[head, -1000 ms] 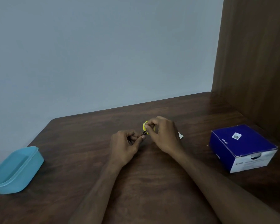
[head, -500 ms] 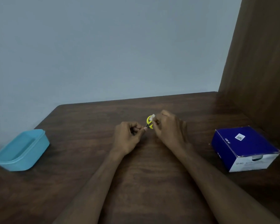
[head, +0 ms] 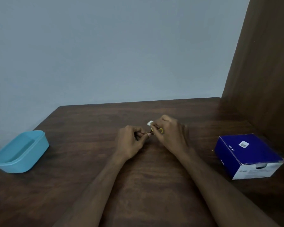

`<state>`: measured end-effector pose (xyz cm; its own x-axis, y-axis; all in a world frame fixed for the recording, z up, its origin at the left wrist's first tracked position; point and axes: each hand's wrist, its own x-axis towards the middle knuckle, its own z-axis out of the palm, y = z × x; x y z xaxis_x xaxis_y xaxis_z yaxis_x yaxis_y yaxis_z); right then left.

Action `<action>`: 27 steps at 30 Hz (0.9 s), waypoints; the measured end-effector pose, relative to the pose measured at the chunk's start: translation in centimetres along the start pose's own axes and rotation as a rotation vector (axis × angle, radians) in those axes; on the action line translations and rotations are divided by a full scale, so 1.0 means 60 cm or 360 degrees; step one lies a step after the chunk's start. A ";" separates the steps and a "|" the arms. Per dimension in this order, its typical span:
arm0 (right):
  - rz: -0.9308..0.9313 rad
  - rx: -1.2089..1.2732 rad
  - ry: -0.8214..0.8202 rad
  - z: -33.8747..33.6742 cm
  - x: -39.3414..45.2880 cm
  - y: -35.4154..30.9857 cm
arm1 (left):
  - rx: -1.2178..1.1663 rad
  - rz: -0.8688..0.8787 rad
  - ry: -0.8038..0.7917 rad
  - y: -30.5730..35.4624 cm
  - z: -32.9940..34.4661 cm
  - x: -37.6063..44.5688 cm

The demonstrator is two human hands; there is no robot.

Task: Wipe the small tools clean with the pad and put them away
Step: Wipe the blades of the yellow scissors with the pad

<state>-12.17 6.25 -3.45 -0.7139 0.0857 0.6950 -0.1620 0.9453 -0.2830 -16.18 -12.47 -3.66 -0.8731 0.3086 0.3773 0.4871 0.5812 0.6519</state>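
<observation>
Both my hands meet over the middle of the dark wooden table (head: pixel 138 185). My left hand (head: pixel 131 141) pinches one end of a small tool with a yellow handle (head: pixel 161 130); most of the tool is hidden by my fingers. My right hand (head: pixel 170 135) pinches a small white pad (head: pixel 149 123) against the tool, and the yellow handle loop shows between its fingers. The two hands nearly touch.
A light blue plastic container (head: pixel 21 153), open on top, stands at the table's left edge. A blue and white cardboard box (head: pixel 247 154) sits at the right, close to a brown wooden side panel (head: pixel 266 79). A grey wall lies behind.
The view has shifted, so the container and box sit differently in frame. My right hand has turned, and the white pad now sticks out above its fingertips; the tool stays pinched between both hands.
</observation>
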 end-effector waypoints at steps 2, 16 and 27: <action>0.0161 -0.0035 0.0043 -0.005 0.005 0.010 | 0.0009 -0.0018 0.0004 0.001 0.002 -0.001; 0.0013 0.0266 -0.0230 0.001 -0.008 -0.005 | -0.0121 -0.0059 0.0171 -0.007 0.004 0.002; 0.0383 0.0422 -0.0111 -0.004 0.001 0.004 | -0.0185 -0.0061 0.0112 -0.006 0.007 0.006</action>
<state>-12.10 6.55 -3.32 -0.7965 0.2654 0.5433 -0.1481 0.7855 -0.6008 -16.66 -12.28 -4.03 -0.8896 0.2319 0.3935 0.4560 0.4989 0.7370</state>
